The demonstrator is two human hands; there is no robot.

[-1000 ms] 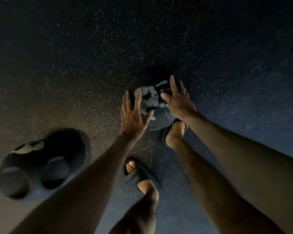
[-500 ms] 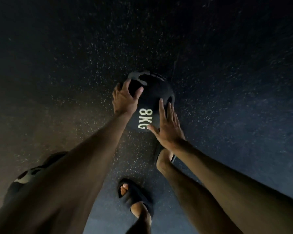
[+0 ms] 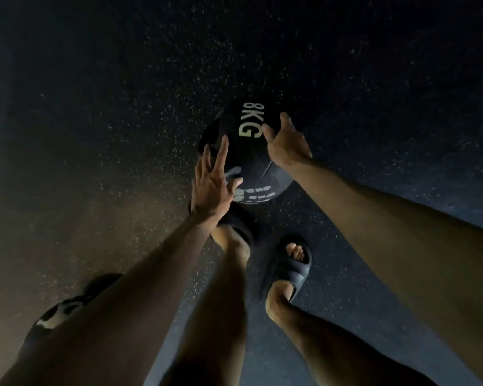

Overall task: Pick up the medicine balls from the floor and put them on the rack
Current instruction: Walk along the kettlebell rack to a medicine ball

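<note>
**Both hands on the 8KG ball**

My left hand lies flat against the near left side of the ball. Its fingers are straight and fanned wide, the tips pointing up the curve and the thumb spread off to the right. Nothing is pinched; the palm and fingers just press on the rubber.

My right hand sits on the ball's right shoulder, also wide. The thumb reaches in toward the 8KG mark and one finger stretches up past it. My other fingers drop behind the ball, so I cannot tell how far they curl.

The ball is between my two hands, low down at the floor. In this dim light I cannot tell whether it rests there or is just off it. It is black, with the mark on top and pale handprints on the side facing me.

Just below the ball, under my left wrist, is my left sandal, very near the ball. My right sandal stands beside it, closer to me, toes showing.

The floor is dark rubber with light specks. At the lower left a second ball, black with a pale patch, lies on it, well apart from the first. My left forearm hides most of it.
</note>
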